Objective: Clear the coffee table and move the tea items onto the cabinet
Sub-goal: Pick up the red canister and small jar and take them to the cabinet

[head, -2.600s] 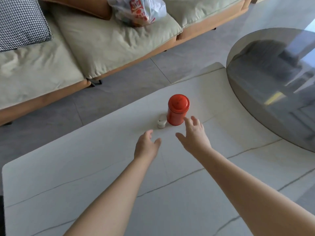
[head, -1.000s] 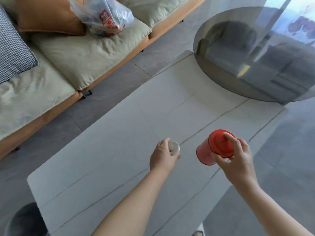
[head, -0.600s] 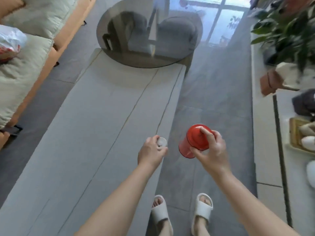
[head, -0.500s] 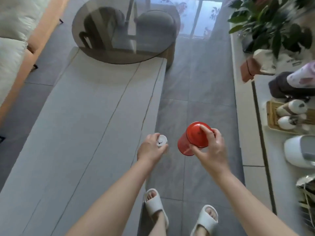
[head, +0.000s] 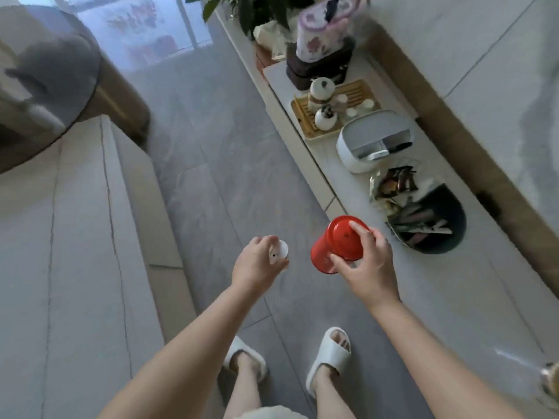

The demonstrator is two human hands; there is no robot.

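Observation:
My right hand (head: 367, 264) grips a red tea canister (head: 335, 246) by its lid and side, tilted, above the near edge of the long white cabinet (head: 472, 297). My left hand (head: 257, 264) holds a small white teacup (head: 279, 249) over the grey floor, between the coffee table (head: 75, 252) and the cabinet. On the cabinet further back sits a bamboo tea tray (head: 302, 116) with a white teapot (head: 320, 90) and several small cups.
On the cabinet, a white appliance (head: 375, 140), a dark bowl of snack packets (head: 429, 225), a dark box with a floral cloth (head: 320, 55) and a plant (head: 257, 10). A round glass table (head: 39, 86) overlaps the coffee table's far end. My slippered feet (head: 328, 358) stand on the floor.
I lifted the canister and the cup off the coffee table and turned right. The view has swung from the sofa to the cabinet, and both hands now hover near its edge.

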